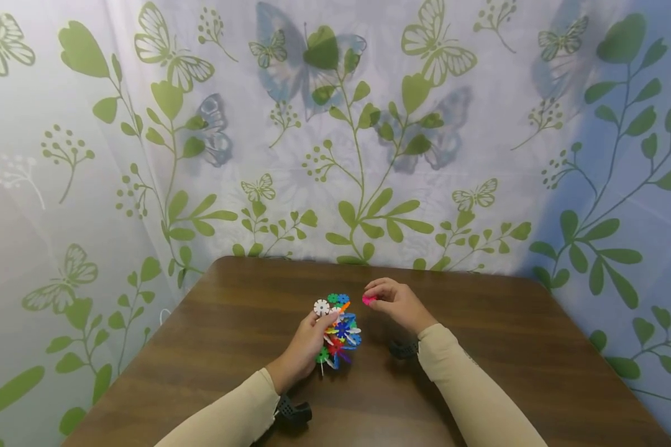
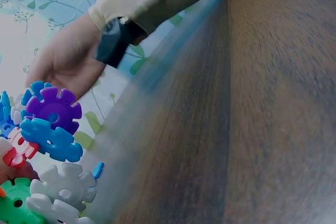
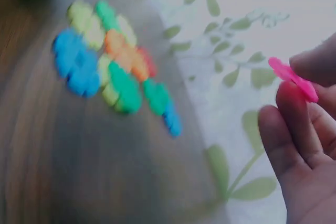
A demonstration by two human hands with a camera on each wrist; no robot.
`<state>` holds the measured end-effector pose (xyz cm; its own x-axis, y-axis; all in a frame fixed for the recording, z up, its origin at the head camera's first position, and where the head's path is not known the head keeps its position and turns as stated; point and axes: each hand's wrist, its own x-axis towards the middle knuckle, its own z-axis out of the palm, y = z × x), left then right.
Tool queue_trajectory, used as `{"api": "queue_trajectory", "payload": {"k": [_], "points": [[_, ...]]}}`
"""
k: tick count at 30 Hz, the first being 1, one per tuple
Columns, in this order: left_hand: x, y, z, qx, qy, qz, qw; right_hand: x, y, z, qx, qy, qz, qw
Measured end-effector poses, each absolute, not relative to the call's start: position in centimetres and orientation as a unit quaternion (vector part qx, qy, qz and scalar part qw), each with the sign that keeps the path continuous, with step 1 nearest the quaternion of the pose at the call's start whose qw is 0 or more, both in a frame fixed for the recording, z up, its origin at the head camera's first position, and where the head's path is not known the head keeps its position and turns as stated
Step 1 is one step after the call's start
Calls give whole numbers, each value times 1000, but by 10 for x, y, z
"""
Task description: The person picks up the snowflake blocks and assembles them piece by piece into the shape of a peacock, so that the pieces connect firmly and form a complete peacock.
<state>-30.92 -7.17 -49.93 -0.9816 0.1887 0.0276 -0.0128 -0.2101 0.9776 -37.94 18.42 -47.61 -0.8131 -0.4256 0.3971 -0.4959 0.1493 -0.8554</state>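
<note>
The right hand point(image 1: 399, 305) pinches a pink flower-shaped piece point(image 1: 368, 300) between thumb and fingers, just right of the lower centre of the head view. The left hand point(image 1: 304, 346), at lower centre, grips a multicoloured cluster point(image 1: 342, 330) of interlocked pieces. Beneath them a dark brown wood-grain table point(image 1: 497, 347) with rounded far corners fills the bottom; behind, a pale hanging cloth point(image 1: 291, 217) printed with green leaves and butterflies spans the top, bluish at right.

glossy plastic discs point(image 1: 343, 330); wood-grained table point(image 1: 514, 347); matt cloth sleeves point(image 1: 472, 385).
</note>
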Motion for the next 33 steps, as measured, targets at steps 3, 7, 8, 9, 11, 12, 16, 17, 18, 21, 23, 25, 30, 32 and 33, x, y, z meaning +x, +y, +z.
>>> {"api": "queue_trajectory", "payload": {"k": [3,7,8,9,11,12,16,17,18,21,23,25,30,32,33], "points": [[-310,-72,-499,77,627,773,68,-374,180,-464,335,-740,583,15],[-310,-73,-500,88,640,761,64,-366,173,-447,368,-728,578,1],[-310,-73,-500,91,646,756,62,-364,172,-443,377,-726,576,-2],[-310,-73,-501,94,651,751,60,-362,170,-440,385,-722,574,-6],[-309,-74,-500,99,662,741,56,-359,167,-434,402,-714,573,-18],[-308,-74,-500,102,667,736,55,-358,165,-432,409,-712,570,-23],[-306,-74,-499,113,676,726,60,-354,160,-429,430,-712,553,-40],[-306,-73,-499,117,677,724,60,-354,160,-430,433,-715,547,-41],[-305,-73,-498,118,679,722,61,-354,159,-430,435,-719,541,-42],[-305,-71,-497,124,683,718,60,-352,158,-431,434,-728,528,-44],[-304,-71,-497,128,688,712,56,-352,158,-432,431,-732,525,-49],[-304,-71,-496,132,691,708,55,-350,157,-431,428,-736,523,-51],[-305,-71,-497,140,697,701,55,-348,155,-430,412,-757,506,-39],[-306,-71,-498,144,698,699,55,-346,154,-429,407,-766,496,-31],[-306,-71,-498,147,701,696,55,-346,154,-428,407,-770,491,-28]]}}
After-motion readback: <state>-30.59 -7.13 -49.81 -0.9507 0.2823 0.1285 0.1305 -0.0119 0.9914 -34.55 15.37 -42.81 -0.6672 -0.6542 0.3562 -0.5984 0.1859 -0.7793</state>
